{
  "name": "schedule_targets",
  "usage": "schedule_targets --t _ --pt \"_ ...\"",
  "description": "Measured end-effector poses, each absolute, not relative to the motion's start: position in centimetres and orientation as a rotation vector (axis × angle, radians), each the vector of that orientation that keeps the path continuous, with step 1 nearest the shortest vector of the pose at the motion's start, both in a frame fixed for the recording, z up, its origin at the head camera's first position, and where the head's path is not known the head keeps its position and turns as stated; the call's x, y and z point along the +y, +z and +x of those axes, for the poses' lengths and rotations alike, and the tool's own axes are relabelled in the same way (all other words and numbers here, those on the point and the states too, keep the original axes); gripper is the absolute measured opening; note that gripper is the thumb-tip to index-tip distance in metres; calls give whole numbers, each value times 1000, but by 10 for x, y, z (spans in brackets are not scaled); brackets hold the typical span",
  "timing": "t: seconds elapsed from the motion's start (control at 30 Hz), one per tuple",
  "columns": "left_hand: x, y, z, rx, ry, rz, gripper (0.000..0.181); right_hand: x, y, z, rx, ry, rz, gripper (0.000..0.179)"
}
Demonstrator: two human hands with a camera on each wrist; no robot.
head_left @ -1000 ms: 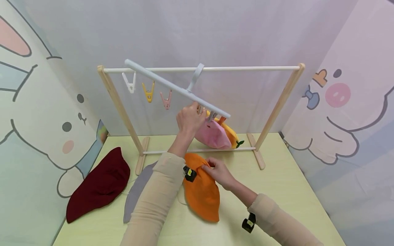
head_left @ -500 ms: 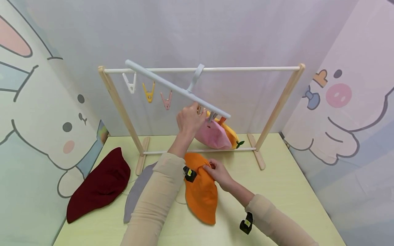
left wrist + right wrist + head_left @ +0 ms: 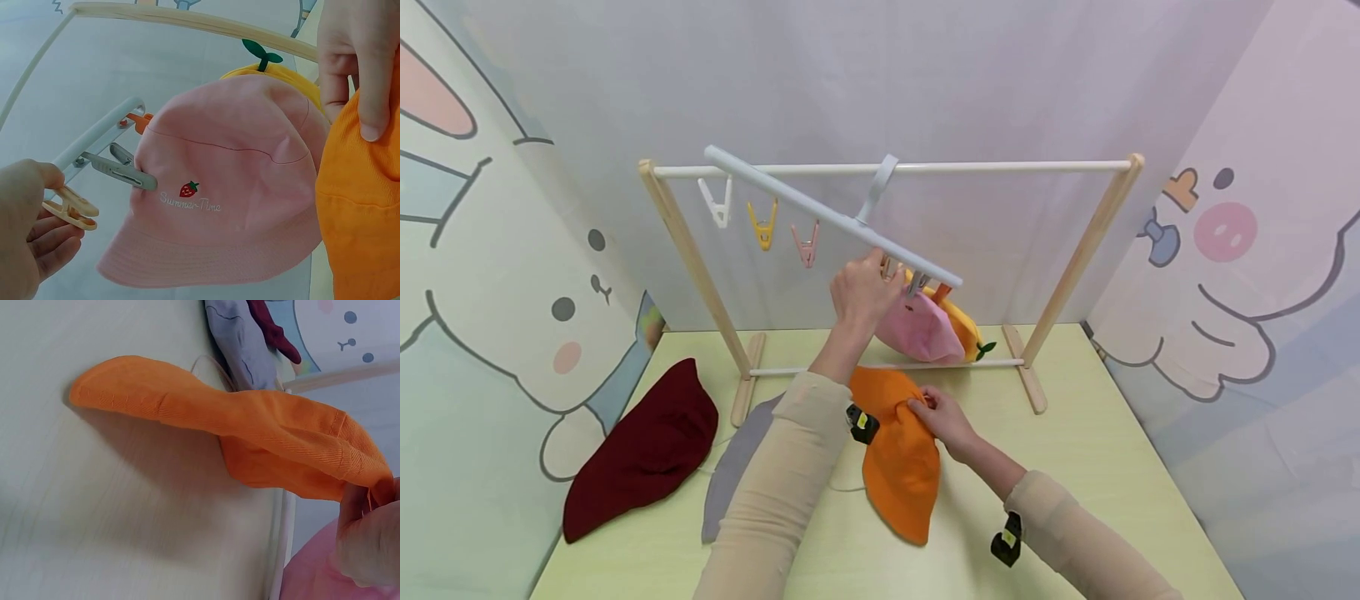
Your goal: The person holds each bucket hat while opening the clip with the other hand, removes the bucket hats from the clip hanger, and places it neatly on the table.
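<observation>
My left hand [image 3: 865,287] pinches a beige clip [image 3: 75,209] on the pale blue hanger [image 3: 797,200], which hooks over the rack's top bar and tilts down to the right. In the left wrist view, a grey clip [image 3: 122,172] beside it grips a pink hat [image 3: 219,187] with a strawberry on it. Behind that, a yellow hat [image 3: 966,325] with a green sprout hangs by an orange clip [image 3: 140,122]. Low in front of the rack, my right hand [image 3: 946,423] pinches the edge of an orange hat [image 3: 902,467] between thumb and fingers.
A wooden rack with a white top bar [image 3: 1015,167] stands at the table's back. White [image 3: 718,204], yellow [image 3: 763,227] and pink [image 3: 806,246] clips hang on the hanger's left. A dark red hat [image 3: 643,458] and a grey hat [image 3: 737,467] lie at the left.
My right hand has shifted slightly right with the orange hat, whose lower end swings a little. The left hand stays at the beige clip, and the hanger has not moved.
</observation>
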State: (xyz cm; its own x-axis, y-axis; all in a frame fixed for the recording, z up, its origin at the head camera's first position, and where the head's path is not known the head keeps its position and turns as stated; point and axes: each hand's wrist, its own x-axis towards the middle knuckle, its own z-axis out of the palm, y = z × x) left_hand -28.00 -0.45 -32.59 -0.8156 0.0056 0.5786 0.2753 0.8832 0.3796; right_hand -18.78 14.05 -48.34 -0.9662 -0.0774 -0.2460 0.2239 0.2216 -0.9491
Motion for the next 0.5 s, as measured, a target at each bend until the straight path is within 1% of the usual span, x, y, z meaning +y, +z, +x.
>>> schedule_targets --t 0.2,0.5 --pt "-3 -326 -280 -2452 -600 -202 29 147 -489 -190 2343 -1802 175 14" --pt "-2 -327 -279 -2439 -617 -199 29 160 -499 -194 2432 -1758 204 11"
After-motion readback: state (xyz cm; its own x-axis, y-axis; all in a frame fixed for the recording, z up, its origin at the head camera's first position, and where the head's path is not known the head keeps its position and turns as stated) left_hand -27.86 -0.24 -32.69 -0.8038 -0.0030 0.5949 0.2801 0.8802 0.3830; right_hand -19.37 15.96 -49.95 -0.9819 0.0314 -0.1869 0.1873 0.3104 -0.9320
